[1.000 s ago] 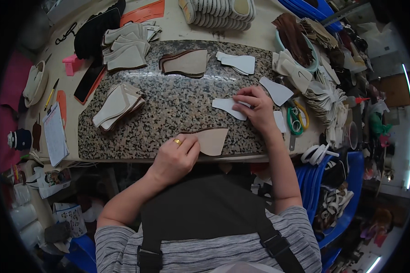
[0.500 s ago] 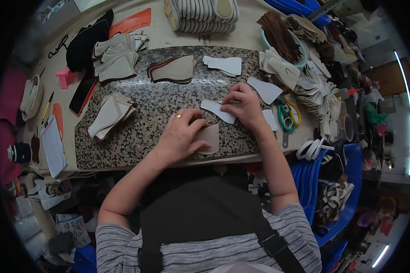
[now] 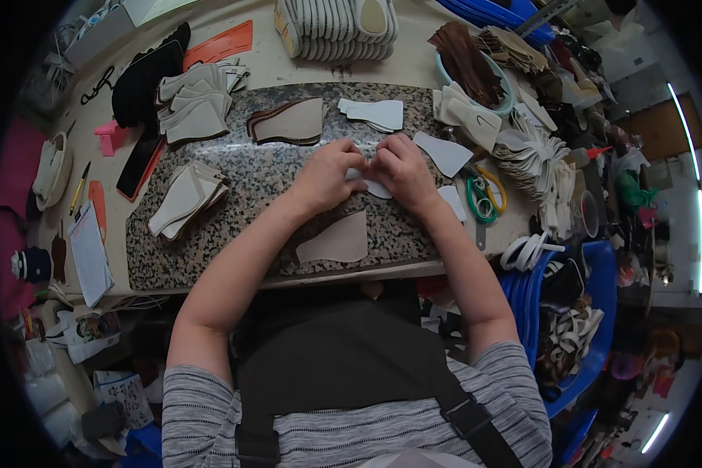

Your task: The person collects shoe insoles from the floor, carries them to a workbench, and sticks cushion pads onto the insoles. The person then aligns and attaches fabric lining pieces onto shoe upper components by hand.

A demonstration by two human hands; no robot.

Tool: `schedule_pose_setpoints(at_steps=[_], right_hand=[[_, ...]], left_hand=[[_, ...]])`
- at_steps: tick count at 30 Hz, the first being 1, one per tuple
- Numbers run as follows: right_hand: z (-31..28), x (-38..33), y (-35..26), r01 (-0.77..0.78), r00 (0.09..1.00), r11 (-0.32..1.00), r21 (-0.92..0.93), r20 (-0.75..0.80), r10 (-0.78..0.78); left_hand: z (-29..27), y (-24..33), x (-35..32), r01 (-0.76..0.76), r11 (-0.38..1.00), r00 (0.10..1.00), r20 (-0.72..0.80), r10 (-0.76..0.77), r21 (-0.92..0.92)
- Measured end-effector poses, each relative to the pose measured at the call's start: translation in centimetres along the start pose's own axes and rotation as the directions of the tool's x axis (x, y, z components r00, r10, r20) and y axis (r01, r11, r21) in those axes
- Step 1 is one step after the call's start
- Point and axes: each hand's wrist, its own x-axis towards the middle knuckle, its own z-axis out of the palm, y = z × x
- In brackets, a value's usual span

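Over the speckled stone slab (image 3: pixel 265 179), my left hand (image 3: pixel 329 173) and my right hand (image 3: pixel 403 173) come together with fingers pinched. Between them is a small white shaped piece (image 3: pixel 377 189), mostly hidden by my fingers. Closer to me a beige cut piece (image 3: pixel 335 240) lies flat on the slab, touched by neither hand. A few white pieces (image 3: pixel 373 115) lie stacked just beyond my hands, and a single white piece (image 3: pixel 443 154) rests right of my right hand. Left of those, a pile of beige pieces with brown edges (image 3: pixel 290 123) sits on the slab.
More cut pieces (image 3: pixel 186 199) are heaped at the slab's left. Green-handled scissors (image 3: pixel 480 199) and a yellow ring (image 3: pixel 494 189) lie at right, near a bowl (image 3: pixel 498 97) of brown strips. A stack of insoles (image 3: pixel 337 30) stands at the back; blue bins (image 3: pixel 593 312) stand right.
My left hand has left the beige piece and moved up and right to the white piece. My right hand has shifted slightly left, and the two hands now meet.
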Motion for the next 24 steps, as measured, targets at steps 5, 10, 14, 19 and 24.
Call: schedule_pose_setpoints(at_steps=[5,10,14,19,24], right_hand=[[-0.6,-0.7,-0.9,0.021,0.999,1.0,0.018,-0.043,-0.021],[-1.4,-2.4,-0.5,0.084,0.995,0.976,-0.199,0.062,-0.072],[-1.6,-2.5,-0.6,0.142,0.989,0.943,-0.301,0.079,-0.124],[-1.6,-2.2,-0.6,0.203,0.979,0.928,-0.311,0.06,-0.194],[-1.6,-2.2,-0.6,0.213,0.977,0.922,-0.325,0.097,-0.191]], left_hand=[[0.5,-0.4,-1.0,-0.129,0.986,0.986,-0.092,0.139,0.107],[0.8,-0.5,-1.4,-0.177,0.966,0.971,-0.125,0.203,0.187],[0.6,-0.5,-1.5,-0.206,0.95,0.961,-0.135,0.242,0.234],[0.4,-0.6,-1.4,-0.23,0.944,0.958,-0.116,0.262,0.235],[0.2,-1.0,-1.3,-0.257,0.943,0.955,-0.096,0.282,0.213]])
